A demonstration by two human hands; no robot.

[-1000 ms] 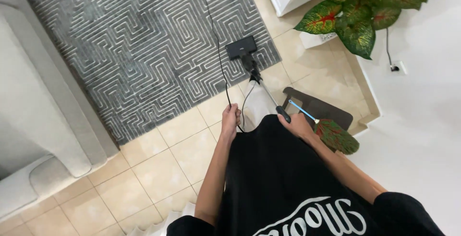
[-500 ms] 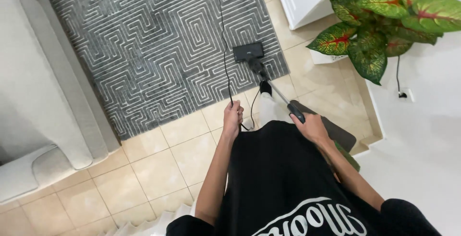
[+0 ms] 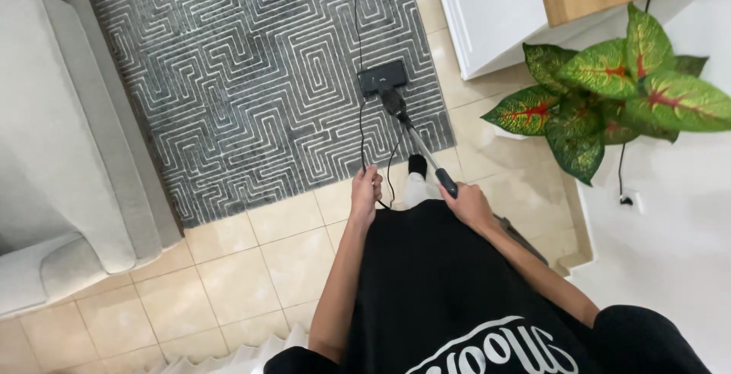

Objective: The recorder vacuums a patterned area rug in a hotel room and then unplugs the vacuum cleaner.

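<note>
Here, my right hand (image 3: 470,205) is wrapped shut around the vacuum wand (image 3: 423,153) at its upper grip, angling it forward so the black floor head (image 3: 382,78) lies flat on the grey patterned rug (image 3: 251,77) near its right edge. My left hand (image 3: 366,191) is curled closed on the black cord (image 3: 358,31), lifting the slack aside, seemingly to keep it off the head's path. Sofa (image 3: 53,145) at left, leafy plant (image 3: 617,88) at right.

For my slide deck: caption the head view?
Right hand steers vacuum over rug; left hand holds cord.
</note>
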